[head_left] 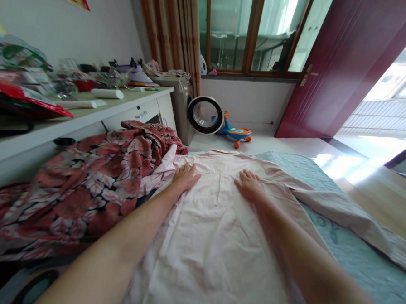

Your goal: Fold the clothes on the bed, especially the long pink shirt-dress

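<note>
A pale pink long-sleeved shirt (215,234) lies spread with its back up and its collar at the far end. My left hand (186,176) rests flat on the shirt near its left shoulder, fingers stretched out. Across from it, my right hand (250,185) presses flat on the right shoulder area with its fingers extended. One sleeve (349,212) reaches out to the right; the other sleeve runs left, partly against a red floral cloth (95,182). Light wrinkles run down the fabric between my forearms.
A light blue quilted cover (363,264) lies beneath the shirt. Left stands a cluttered counter (130,103). Ahead are a washing machine (182,96) with its round door (205,115) ajar and a blue-orange ride-on toy (236,131). A dark red door (343,64) stands at the right.
</note>
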`<state>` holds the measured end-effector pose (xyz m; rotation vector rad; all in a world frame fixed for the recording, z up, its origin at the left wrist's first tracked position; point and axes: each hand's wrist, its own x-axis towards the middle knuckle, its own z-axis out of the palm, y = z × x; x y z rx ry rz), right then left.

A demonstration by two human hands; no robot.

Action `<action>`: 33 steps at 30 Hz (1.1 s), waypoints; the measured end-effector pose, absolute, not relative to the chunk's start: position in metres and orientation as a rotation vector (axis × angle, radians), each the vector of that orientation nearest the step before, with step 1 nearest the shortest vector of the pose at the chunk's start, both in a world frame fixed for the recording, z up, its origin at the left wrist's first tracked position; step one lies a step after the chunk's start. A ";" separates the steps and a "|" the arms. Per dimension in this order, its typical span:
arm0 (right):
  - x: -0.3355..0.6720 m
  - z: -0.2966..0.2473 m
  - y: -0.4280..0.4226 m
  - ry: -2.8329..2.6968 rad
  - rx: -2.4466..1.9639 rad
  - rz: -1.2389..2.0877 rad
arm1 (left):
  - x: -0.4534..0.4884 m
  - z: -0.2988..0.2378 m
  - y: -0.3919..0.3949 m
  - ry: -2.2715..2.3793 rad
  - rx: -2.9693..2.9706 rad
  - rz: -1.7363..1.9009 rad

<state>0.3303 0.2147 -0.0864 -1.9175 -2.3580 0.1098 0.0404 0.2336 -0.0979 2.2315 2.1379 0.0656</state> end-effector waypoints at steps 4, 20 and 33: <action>0.330 -0.080 0.189 -2.259 -1.986 0.090 | 0.031 -0.094 0.206 2.167 2.246 0.070; 0.297 -0.070 0.030 -2.524 -1.673 0.287 | -0.011 -0.092 0.061 2.134 2.330 0.099; 0.279 -0.077 -0.016 -2.418 -1.700 0.233 | -0.028 -0.094 0.004 2.247 2.386 0.299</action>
